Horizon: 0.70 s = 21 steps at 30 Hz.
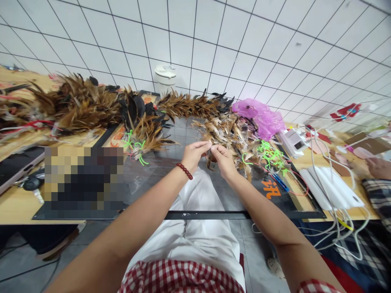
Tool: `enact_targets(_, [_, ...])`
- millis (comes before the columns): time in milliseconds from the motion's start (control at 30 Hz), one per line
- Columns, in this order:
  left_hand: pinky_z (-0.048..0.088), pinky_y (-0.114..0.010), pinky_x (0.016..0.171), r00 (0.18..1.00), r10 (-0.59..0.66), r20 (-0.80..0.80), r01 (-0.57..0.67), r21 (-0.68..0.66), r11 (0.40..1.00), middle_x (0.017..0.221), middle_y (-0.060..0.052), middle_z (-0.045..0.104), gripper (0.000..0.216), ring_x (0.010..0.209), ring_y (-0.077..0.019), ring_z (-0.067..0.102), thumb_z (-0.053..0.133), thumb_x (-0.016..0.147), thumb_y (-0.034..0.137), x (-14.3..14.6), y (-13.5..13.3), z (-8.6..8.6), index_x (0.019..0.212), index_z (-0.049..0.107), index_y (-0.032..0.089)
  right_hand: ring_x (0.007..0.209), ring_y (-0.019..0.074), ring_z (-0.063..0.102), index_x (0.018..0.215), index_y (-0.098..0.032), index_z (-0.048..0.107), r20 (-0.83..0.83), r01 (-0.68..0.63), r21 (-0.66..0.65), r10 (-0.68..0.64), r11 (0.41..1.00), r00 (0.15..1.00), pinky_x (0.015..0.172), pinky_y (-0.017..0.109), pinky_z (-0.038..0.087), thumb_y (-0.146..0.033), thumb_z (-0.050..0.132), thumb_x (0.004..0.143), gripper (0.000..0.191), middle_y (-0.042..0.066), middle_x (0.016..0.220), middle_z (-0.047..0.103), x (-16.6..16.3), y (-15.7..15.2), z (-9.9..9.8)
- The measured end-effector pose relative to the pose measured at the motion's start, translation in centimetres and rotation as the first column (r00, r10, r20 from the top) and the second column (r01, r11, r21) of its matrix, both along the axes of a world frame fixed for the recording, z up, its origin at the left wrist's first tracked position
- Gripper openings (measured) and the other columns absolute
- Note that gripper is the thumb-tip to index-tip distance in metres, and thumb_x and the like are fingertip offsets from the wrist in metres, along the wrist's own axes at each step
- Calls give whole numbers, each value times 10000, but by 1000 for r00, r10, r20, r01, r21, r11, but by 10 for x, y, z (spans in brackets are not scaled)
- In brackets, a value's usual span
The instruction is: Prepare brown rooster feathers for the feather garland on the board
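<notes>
My left hand, with a dark red bead bracelet at the wrist, is closed in a pinch. Its fingertips meet those of my right hand, also pinched. Brown feather shows just under the joined fingertips, seemingly held on the right side; what the left fingers grip is too small to make out. Behind the hands lies a loose pile of pale brown feathers. Bright green ties lie at its right. Left of the hands is a feather bunch with green ties.
Long feather strips and a larger feather heap line the back. A white lidded cup stands by the tiled wall. Rightward are a purple plastic bag, blue pen-like tool, white power strip, cables and another person's hand.
</notes>
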<state>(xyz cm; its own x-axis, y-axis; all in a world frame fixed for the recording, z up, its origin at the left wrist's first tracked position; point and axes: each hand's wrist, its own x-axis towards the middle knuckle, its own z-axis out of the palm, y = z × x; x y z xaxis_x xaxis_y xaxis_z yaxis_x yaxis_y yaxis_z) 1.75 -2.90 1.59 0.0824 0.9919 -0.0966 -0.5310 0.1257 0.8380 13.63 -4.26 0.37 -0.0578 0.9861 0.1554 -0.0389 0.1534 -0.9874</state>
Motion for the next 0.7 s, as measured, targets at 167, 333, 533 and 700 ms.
enact_targets(167, [365, -226, 538, 1000, -27, 8, 27, 7, 1000, 632, -22, 649, 279, 549, -73, 490, 837, 516, 270, 1, 6, -1, 728, 736, 118, 533, 96, 343, 675, -201, 549, 78, 12, 53, -16, 999, 997, 535, 238, 309, -548, 584, 793, 369, -46, 562, 427, 2, 10, -1])
enact_targets(333, [432, -207, 631, 991, 11, 131, -10, -9, 1000, 679, -31, 670, 176, 647, -89, 580, 812, 555, 145, -6, 26, -1, 666, 679, 113, 609, 116, 445, 783, -205, 607, 216, 33, 154, -67, 987, 974, 638, 244, 392, -470, 579, 801, 266, -35, 641, 524, -4, 21, -5])
enact_targets(533, [489, -224, 653, 926, 57, 374, -8, -133, 991, 736, -2, 669, 126, 678, -99, 625, 714, 711, 118, -25, 38, 0, 753, 600, 151, 714, 155, 577, 782, -235, 715, 491, -2, 322, -165, 947, 856, 803, 293, 420, -349, 600, 803, 163, -11, 686, 656, 6, 23, 8])
enact_targets(700, [485, -211, 582, 897, 60, 438, 16, -168, 986, 602, 37, 560, 122, 554, -79, 571, 659, 759, 98, -31, 38, 1, 748, 551, 152, 952, 197, 618, 941, -186, 709, 354, 333, 509, -545, 794, 760, 924, 340, 427, -373, 575, 814, 263, 69, 977, 710, 62, 39, 31])
